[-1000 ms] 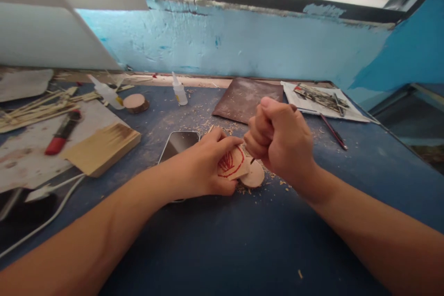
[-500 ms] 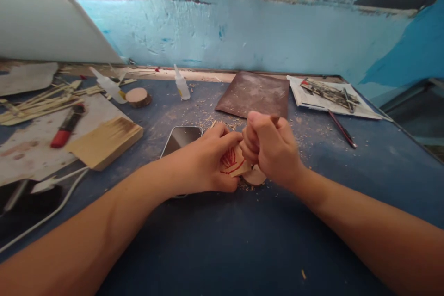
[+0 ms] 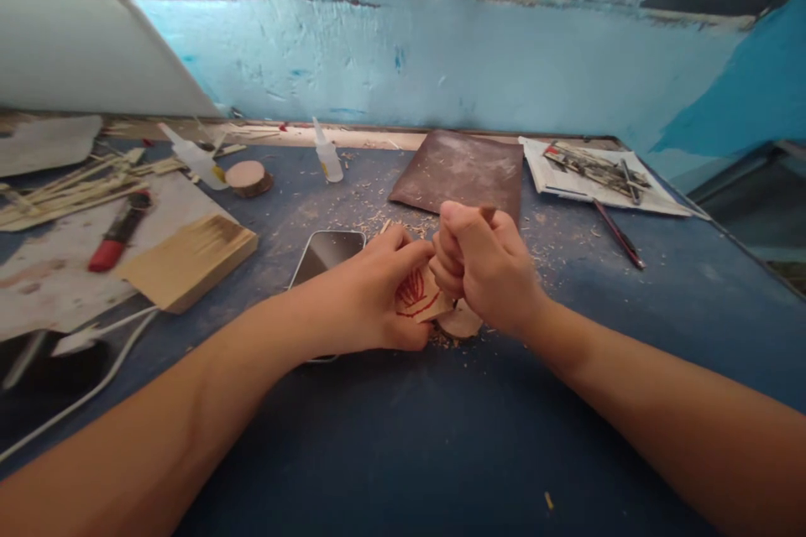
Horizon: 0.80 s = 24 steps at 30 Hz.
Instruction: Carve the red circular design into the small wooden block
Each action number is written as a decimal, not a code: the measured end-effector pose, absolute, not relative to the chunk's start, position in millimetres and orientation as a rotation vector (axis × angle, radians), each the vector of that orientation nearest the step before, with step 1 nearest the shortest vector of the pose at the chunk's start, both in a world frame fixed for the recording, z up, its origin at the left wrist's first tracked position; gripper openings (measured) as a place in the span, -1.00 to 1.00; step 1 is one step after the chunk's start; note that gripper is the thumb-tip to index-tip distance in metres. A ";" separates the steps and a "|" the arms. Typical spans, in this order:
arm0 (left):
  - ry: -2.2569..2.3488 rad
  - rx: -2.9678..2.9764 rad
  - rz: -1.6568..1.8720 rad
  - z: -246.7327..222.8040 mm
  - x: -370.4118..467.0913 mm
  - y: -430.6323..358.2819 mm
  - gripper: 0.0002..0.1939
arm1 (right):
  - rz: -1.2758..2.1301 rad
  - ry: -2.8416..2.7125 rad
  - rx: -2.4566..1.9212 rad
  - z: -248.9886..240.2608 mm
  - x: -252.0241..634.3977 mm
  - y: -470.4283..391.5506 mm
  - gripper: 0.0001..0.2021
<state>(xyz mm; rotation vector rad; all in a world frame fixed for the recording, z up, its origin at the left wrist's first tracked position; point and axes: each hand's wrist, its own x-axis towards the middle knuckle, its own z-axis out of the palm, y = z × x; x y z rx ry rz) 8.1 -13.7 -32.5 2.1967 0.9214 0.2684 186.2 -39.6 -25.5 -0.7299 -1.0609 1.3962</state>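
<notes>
Two bare hands at mid-worktop (image 3: 409,445), head view. Left hand (image 3: 384,294): grip pinching a pale wood piece (image 3: 416,295) with red line drawing, thumb on near edge, fingers on far side. Right hand (image 3: 488,268): grip curled into a fist around a narrow tool (image 3: 487,213); brown handle end pokes out on top, dark shaft just visible below, rest hidden. Tip close to the wood piece's right edge; contact, cannot tell.

Wood piece sits between the hands, its right end just over or beside a pale round disc (image 3: 462,322); whether they touch, unclear. Wood shavings (image 3: 409,223) scattered around. Phone (image 3: 324,256) lies partly behind left hand and forearm.

Beyond right hand: brown sheet (image 3: 463,168), flat, dusty. Far right: white paper (image 3: 658,201) carrying a heap of thin dark bits (image 3: 595,170), pencil (image 3: 617,233) near it.

Far side, left of centre: one small bottle (image 3: 329,161) upright, another bottle (image 3: 200,164) tilted, bark-edged wood slice (image 3: 247,176) beside that one. Left: wood block (image 3: 189,264), red-and-black marker (image 3: 119,231) on stained paper (image 3: 50,260), loose sticks (image 3: 75,189), white cable (image 3: 117,365).
</notes>
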 end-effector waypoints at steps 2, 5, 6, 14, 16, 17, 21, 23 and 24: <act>0.915 2.175 0.261 -33.0 7.4 -13.9 -0.37 | 1.405 -1.070 -0.740 -30.3 185.5 -37.8 -0.46; 0.928 2.164 0.242 -32.3 6.8 -16.2 -0.42 | 1.436 -1.059 -0.716 -30.6 187.4 -35.7 -0.46; 0.929 2.181 0.253 -31.5 6.9 -17.1 -0.45 | 1.457 -1.059 -0.708 -29.7 189.0 -35.2 -0.46; 0.992 2.276 0.454 -15.5 -3.7 -2.4 -0.40 | 1.580 -1.103 -0.696 -29.4 202.1 -30.4 -0.43; 1.319 2.300 0.574 -11.0 -13.6 7.2 -0.42 | 1.615 -1.113 -0.676 -30.3 203.2 -27.9 -0.43; 1.577 2.268 0.568 -9.3 -18.8 11.3 -0.37 | 1.620 -1.117 -0.673 -30.7 203.5 -26.9 -0.43; 1.923 2.171 0.001 -5.5 -30.8 15.0 0.00 | 1.625 -1.124 -0.672 -31.9 204.4 -24.6 -0.45; 1.899 2.195 -0.206 -4.1 -29.0 9.9 -0.02 | 1.625 -1.121 -0.673 -32.3 204.4 -24.6 -0.45; 1.896 2.209 -0.262 -3.4 -26.7 6.7 -0.05 | 1.625 -1.119 -0.674 -32.4 204.4 -24.7 -0.46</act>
